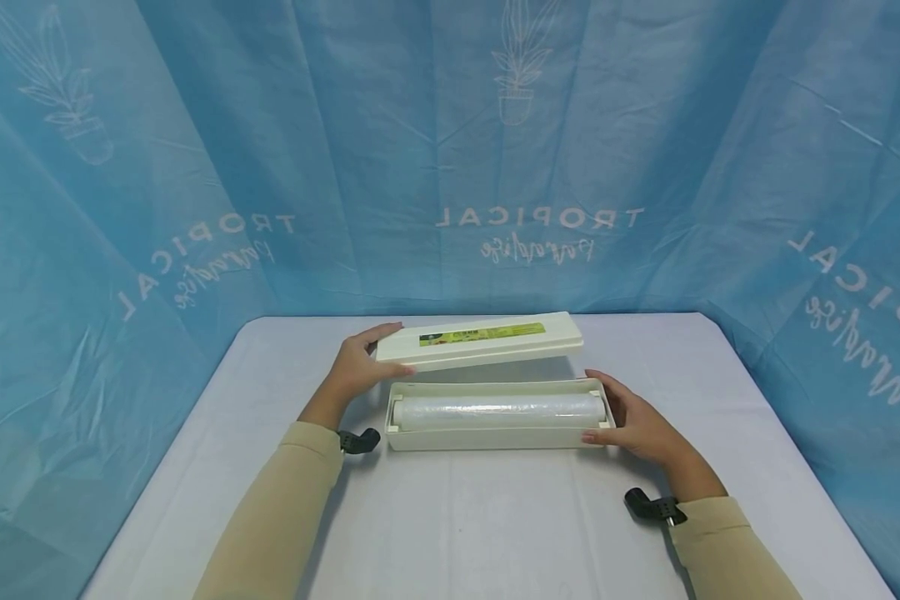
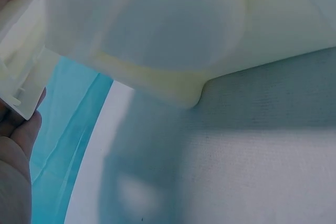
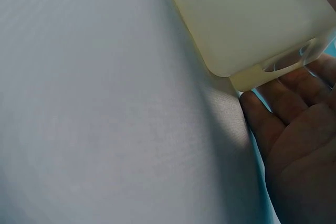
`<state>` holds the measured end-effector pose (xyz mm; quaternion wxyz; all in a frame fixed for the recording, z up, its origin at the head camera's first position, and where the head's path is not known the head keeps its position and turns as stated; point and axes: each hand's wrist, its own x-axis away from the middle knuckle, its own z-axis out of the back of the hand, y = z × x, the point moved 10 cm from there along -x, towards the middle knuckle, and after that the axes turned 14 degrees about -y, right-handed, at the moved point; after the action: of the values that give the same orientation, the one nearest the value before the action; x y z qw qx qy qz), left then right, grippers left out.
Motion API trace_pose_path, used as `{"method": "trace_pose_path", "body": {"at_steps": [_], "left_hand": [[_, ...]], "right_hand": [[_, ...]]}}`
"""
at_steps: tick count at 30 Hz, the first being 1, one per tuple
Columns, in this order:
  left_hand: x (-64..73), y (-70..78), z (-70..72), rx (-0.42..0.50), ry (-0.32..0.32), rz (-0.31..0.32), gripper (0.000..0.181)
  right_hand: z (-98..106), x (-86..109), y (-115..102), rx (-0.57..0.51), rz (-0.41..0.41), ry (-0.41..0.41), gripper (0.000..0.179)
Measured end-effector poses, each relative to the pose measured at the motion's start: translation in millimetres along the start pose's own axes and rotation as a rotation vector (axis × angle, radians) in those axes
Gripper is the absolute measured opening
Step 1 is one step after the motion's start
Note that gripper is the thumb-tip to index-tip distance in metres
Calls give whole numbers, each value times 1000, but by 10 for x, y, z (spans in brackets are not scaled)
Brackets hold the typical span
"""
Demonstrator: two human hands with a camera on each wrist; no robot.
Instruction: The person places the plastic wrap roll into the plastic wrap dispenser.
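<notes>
In the head view, my left hand [image 1: 355,364] pinches the left end of a long white lid [image 1: 487,357], thumb at the front edge and fingers behind. The lid is raised and tilted, its right end higher, with a green-yellow label [image 1: 482,335] on top. Below it lies an open cream cling film box [image 1: 487,441] with a clear roll of cling film [image 1: 498,410] inside. My right hand [image 1: 641,427] grips the box's right end, thumb in front and fingers behind. In the right wrist view, the fingers [image 3: 286,100] lie along the box's end wall.
A white cloth covers the table [image 1: 495,525]. Blue printed curtains [image 1: 435,158] hang behind it and at both sides. Each wrist wears a black camera mount, the left one [image 1: 360,441] close to the box's left end.
</notes>
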<state>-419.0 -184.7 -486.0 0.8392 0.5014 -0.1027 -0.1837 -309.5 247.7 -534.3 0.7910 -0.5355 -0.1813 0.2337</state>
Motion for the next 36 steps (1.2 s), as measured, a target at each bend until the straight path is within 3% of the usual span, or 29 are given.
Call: {"method": "trace_pose_path", "body": {"at_steps": [12,24,36], "left_hand": [[82,44,-2,-2,4,-17,105],[199,116,-60,15,-8,-73,102],[272,126,-105,32,5,-80,98]], "right_hand": [[-2,-2,31,0,-3,3,111],[6,-6,97,-2,-18,14,114],[-10,-1,71,-2,8,15,111]]}}
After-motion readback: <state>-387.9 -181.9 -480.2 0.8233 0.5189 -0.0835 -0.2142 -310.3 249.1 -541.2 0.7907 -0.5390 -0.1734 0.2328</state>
